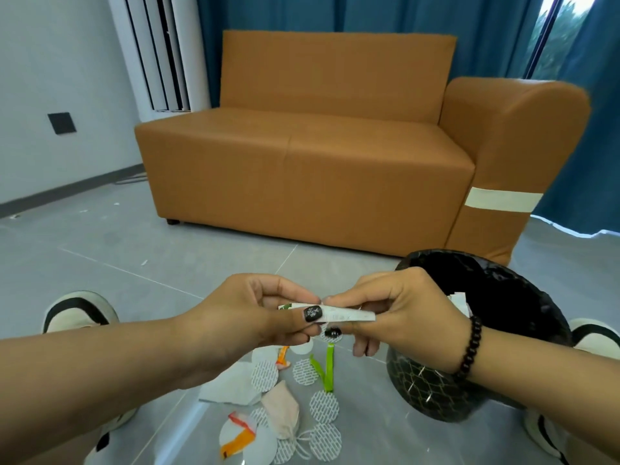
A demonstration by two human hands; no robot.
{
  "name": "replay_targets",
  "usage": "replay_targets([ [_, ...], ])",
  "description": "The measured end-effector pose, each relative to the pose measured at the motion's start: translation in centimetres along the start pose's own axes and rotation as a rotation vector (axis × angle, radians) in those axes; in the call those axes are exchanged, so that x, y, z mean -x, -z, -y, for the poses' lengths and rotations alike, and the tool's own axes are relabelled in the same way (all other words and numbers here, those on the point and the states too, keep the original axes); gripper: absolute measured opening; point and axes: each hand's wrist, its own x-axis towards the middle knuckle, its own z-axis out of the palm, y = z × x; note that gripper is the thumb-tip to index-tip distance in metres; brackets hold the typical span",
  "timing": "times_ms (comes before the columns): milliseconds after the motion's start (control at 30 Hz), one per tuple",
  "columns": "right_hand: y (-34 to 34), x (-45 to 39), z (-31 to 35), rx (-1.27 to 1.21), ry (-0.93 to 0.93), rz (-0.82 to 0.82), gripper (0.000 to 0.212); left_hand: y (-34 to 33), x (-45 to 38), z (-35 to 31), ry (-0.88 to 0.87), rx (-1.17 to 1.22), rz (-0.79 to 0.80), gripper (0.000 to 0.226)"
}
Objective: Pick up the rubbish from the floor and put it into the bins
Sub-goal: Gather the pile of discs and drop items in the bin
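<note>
My left hand [261, 310] and my right hand [396, 307] both pinch a folded white paper strip [349, 315] in the air between them. Just to the right stands a black bin [436, 387] with a gold hexagon pattern, and white paper shows inside it. On the floor below the hands lies rubbish: round white patterned discs [323, 406], green strips [327, 367], a crumpled white tissue [228, 385], a small beige drawstring pouch [281, 411] and orange-and-white scraps [238, 441].
An orange sofa [302, 169] stands ahead against blue curtains [335, 15]. My shoes [79, 312] rest on the grey tiled floor at both sides. A white standing unit [157, 52] is at the back left.
</note>
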Motion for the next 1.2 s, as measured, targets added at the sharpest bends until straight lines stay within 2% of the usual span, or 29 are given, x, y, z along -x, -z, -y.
replay_targets([
  [133, -0.3, 1.0, 0.7, -0.141, -0.242, 0.085, 0.034, 0.1, 0.2, 0.1, -0.072, -0.138, -0.041, 0.013],
  [267, -1.0, 1.6, 0.8, -0.075, -0.279, 0.046, 0.014, -0.2, 0.2, 0.4, -0.141, -0.26, -0.068, 0.008],
  [533, 0.7, 2.3, -0.4, 0.297, -0.256, 0.059, 0.018, -2.1, -0.9, 1.8, -0.103, -0.313, -0.01, 0.006],
  [633, 4.2, 1.8, -3.0, 0.455, -0.264, -0.16, 0.02, -2.3, -1.9, 2.2, -0.053, -0.286, -0.035, 0.021],
  [733, 8.9, 2.2, -6.3, 0.62, -0.398, -0.342, 0.022, -1.9, -3.0, 2.4, 0.041, -0.242, -0.064, 0.025],
  [867, 12.3, 3.1, -10.7, 0.807, -0.624, -0.303, 0.02, -1.7, -4.0, 2.4, 0.127, -0.179, -0.08, 0.019],
  [967, 12.7, 3.3, -13.0, 0.91, -0.725, -0.184, 0.023, -2.4, -4.3, 2.5, 0.148, -0.181, -0.051, 0.022],
  [1033, 12.8, 2.8, -13.5, 0.952, -0.72, -0.14, 0.024, -2.8, -4.2, 2.7, 0.159, -0.209, -0.025, 0.023],
  [1100, 12.5, 2.0, -13.1, 0.98, -0.641, -0.183, 0.022, -2.7, -4.2, 2.9, 0.174, -0.213, -0.004, 0.023],
  [1200, 10.4, 0.3, -11.1, 0.953, -0.34, -0.236, 0.016, -1.9, -4.2, 3.2, 0.205, -0.182, -0.006, 0.021],
])
